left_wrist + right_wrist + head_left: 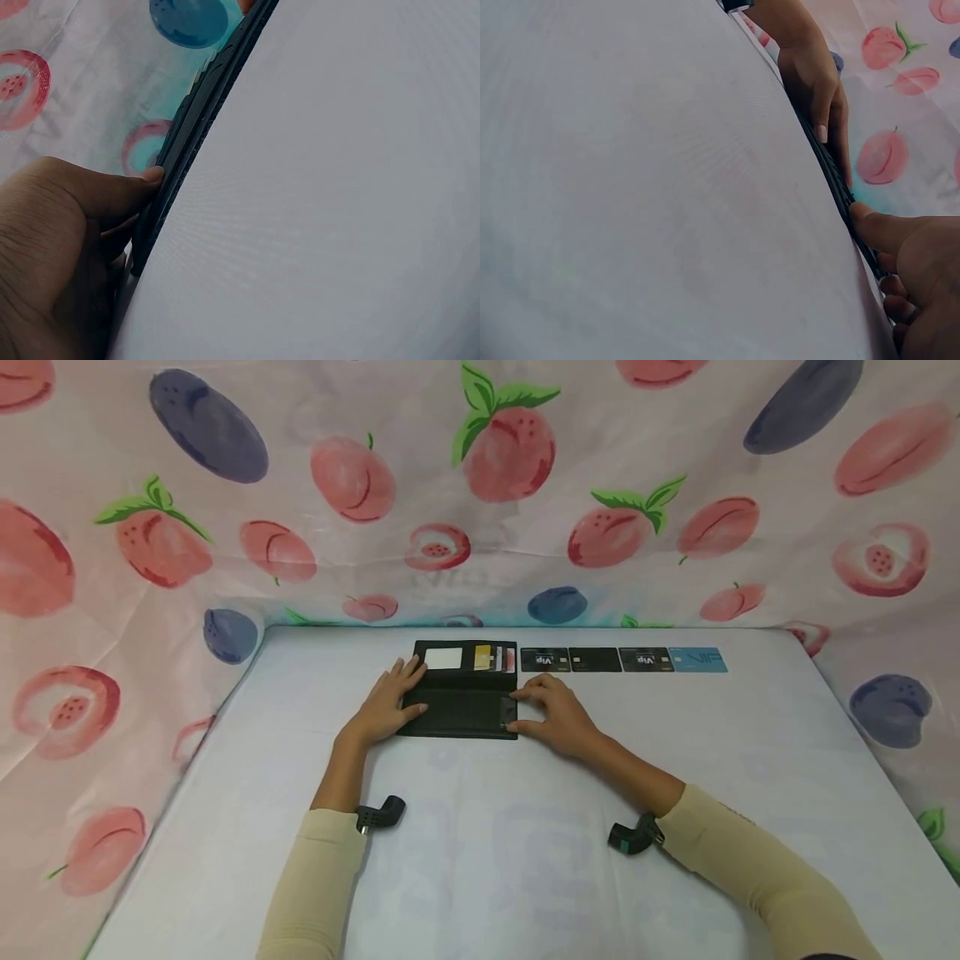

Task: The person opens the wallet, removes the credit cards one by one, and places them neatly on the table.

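A long black wallet [457,714] lies unfolded on the table. Its upper half holds a white card [443,658], a yellow card [482,657] and other card edges. My left hand [384,703] rests on the wallet's left side with spread fingers; in the left wrist view, the thumb [120,193] touches its edge. At the lower half's right end, my right hand [558,717] pinches a dark card [508,711] between thumb and fingers. How far this card sits inside a slot is hard to tell. In the right wrist view, the right hand [922,262] hides the card.
Right of the wallet runs a row of cards: a black VIP card [545,660], a plain black card [595,660], another black VIP card [646,660] and a blue VIP card [697,660]. A fruit-patterned cloth [420,577] hangs behind the white table [487,843].
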Demonstrator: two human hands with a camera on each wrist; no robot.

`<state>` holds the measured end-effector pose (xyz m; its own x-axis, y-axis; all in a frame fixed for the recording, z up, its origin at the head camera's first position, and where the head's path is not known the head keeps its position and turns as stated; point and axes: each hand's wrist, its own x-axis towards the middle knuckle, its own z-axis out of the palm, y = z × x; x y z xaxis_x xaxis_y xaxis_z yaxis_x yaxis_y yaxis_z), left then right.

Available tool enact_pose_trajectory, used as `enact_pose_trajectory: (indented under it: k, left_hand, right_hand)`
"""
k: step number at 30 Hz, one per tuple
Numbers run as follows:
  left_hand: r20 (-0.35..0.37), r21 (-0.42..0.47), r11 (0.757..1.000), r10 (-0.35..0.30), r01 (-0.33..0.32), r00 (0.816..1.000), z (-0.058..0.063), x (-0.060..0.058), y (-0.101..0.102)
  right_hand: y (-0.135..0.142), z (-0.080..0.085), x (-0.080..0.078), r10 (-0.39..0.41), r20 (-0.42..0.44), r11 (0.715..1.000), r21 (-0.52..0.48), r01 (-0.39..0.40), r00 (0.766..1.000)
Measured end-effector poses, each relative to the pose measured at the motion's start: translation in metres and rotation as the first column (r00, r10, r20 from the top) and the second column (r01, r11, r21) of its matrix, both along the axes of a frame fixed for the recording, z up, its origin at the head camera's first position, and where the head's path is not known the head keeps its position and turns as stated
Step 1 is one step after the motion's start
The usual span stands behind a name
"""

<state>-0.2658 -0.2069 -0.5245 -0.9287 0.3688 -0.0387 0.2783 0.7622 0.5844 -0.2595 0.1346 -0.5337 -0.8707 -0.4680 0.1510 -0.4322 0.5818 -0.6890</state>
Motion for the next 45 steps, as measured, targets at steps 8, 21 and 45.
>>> enact_pose_trajectory:
  k: [8,21,45]
  left_hand:
    - [0.005,0.002,1.000,0.001,-0.001,1.000,0.001,-0.001,0.000]
    - [0.007,0.002,1.000,0.002,-0.002,1.000,-0.001,0.000,-0.002]
    - [0.020,-0.007,1.000,0.006,-0.006,1.000,0.002,0.001,0.003]
  right_hand:
    - [0.000,0.000,0.000,0.005,0.005,0.999,-0.045,-0.004,1.000]
    - [0.008,-0.005,0.001,0.012,0.002,0.996,-0.084,-0.012,1.000]
    - [0.017,0.007,0.005,0.018,0.084,1.000,0.012,-0.019,0.996]
